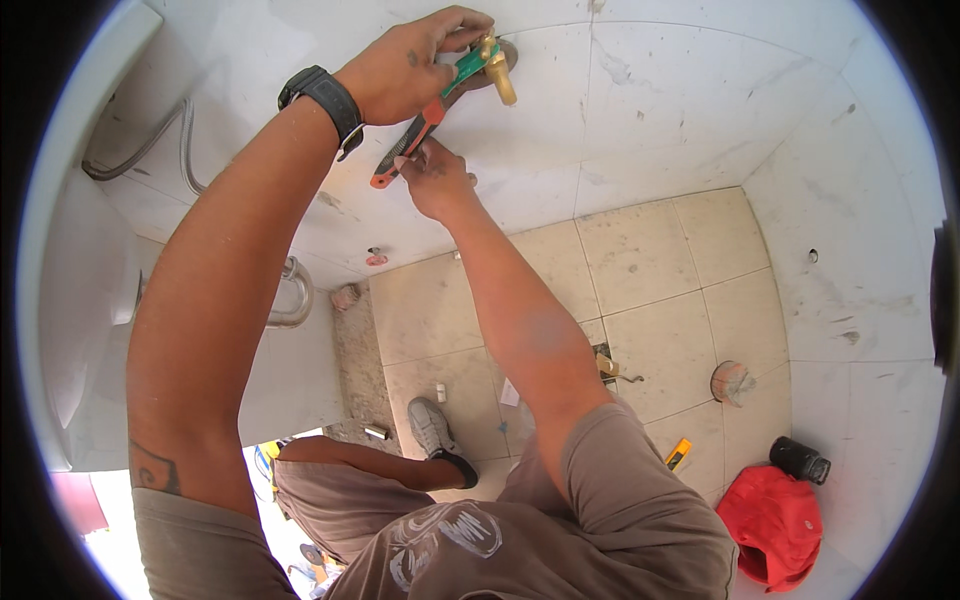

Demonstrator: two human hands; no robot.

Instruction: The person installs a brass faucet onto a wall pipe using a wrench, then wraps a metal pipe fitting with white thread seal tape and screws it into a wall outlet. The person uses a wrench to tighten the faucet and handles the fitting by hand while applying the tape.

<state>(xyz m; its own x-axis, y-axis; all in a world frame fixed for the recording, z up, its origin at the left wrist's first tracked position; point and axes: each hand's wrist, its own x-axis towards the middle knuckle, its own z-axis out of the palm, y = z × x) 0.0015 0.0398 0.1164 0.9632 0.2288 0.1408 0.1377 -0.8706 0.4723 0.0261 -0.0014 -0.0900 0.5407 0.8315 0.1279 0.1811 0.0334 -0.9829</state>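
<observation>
A brass tap [502,80] sticks out of the white tiled wall, with a round plate behind it. The green head of a wrench [465,68] meets the tap, and its red and black handle slants down to the left. My left hand [408,62] is closed at the head end, thumb against the green part and fingers curled over toward the tap. Lower down, my right hand [436,180] grips the end of the handle from below. Just where the jaws bite is partly hidden by my left fingers.
A white basin [85,300] with a braided hose [187,140] stands at left, a curved drain pipe [292,300] under it. On the tiled floor lie a yellow utility knife [679,454], a red cap [770,525], a black cylindrical object [800,460] and a round drain cover [732,383].
</observation>
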